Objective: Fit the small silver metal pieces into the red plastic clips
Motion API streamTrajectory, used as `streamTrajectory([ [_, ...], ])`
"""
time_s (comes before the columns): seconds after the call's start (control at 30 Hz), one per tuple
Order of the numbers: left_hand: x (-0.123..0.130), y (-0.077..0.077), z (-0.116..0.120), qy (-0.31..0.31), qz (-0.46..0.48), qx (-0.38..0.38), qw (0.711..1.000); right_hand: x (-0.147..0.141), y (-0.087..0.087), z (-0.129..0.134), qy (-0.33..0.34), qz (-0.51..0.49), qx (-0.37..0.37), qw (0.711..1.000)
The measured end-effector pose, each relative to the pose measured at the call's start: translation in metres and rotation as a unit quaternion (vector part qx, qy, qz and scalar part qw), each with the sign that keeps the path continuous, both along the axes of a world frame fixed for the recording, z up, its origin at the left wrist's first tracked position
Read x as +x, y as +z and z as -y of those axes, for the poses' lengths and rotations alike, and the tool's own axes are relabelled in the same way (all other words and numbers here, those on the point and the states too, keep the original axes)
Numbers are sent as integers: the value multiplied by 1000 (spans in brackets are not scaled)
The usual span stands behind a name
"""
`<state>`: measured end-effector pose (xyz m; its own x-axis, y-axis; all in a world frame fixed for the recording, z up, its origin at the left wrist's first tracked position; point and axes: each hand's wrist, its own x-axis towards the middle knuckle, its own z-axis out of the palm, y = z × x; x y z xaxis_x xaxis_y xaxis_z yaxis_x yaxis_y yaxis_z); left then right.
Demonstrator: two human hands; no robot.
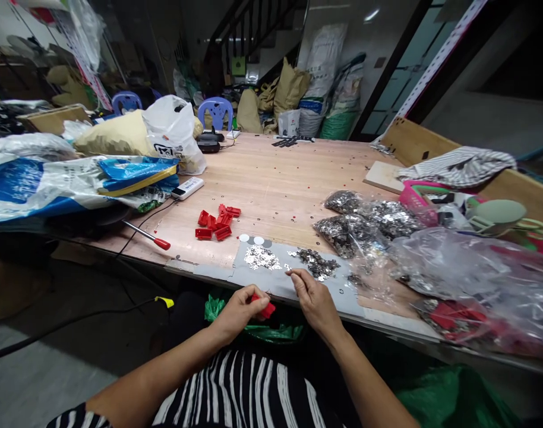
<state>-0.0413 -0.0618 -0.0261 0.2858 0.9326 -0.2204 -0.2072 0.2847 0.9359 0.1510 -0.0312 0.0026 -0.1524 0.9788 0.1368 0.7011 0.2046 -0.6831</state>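
Observation:
My left hand (242, 308) is closed round a red plastic piece (266, 308) in front of the table's edge. To its right, my right hand (312, 292) has its thumb and index finger pinched at the near side of a grey mat (245, 276); anything between the fingertips is too small to name. On the mat lie a pile of bright silver metal pieces (261, 258) and a pile of darker metal pieces (318, 263), the latter just beyond my right hand. Several red plastic pieces (218, 222) sit in a heap at the mat's far left.
Clear bags of metal parts (349, 232) and a pink basket (416, 202) crowd the right. On the left are a white-and-blue sack (70, 187), a white device (188, 188) and a red-tipped lever (161, 244). A green bag (275, 333) hangs below the edge.

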Motion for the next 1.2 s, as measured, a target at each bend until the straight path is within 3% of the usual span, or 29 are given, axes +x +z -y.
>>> streamTrajectory([
  [0.1,-6,-6,1,-53,-211,185,958,6,-7,-14,-38,93,21,995],
  [0.17,-9,-6,1,-88,-277,259,921,5,-12,-23,-33,138,45,989],
  [0.27,-13,-2,0,-113,-313,286,899,1,-18,-34,-29,181,77,980],
  [0.37,-20,8,-8,-107,-326,276,898,-1,-21,-40,-35,207,85,974],
  [0.43,-27,17,-20,-69,-324,272,903,-1,-23,-43,-38,216,82,972],
  [0.5,-37,25,-37,18,-341,288,895,1,-25,-45,-38,220,84,971],
  [0.57,-50,30,-60,123,-407,313,849,3,-27,-47,-32,220,90,971],
  [0.63,-61,32,-84,185,-517,322,771,5,-29,-48,-26,217,95,971],
  [0.7,-71,29,-105,214,-618,289,699,5,-30,-49,-20,207,99,973],
  [0.8,-77,22,-125,204,-684,244,657,6,-30,-49,-20,172,109,979],
  [1.0,-77,14,-123,197,-679,258,658,10,-28,-43,-37,87,70,993],
  [1.07,-77,14,-116,194,-658,281,671,9,-26,-41,-35,53,59,996],
  [1.13,-76,15,-108,204,-589,313,717,8,-23,-39,-28,14,49,998],
  [1.2,-74,15,-99,216,-481,324,786,7,-20,-36,-21,-27,29,999],
])
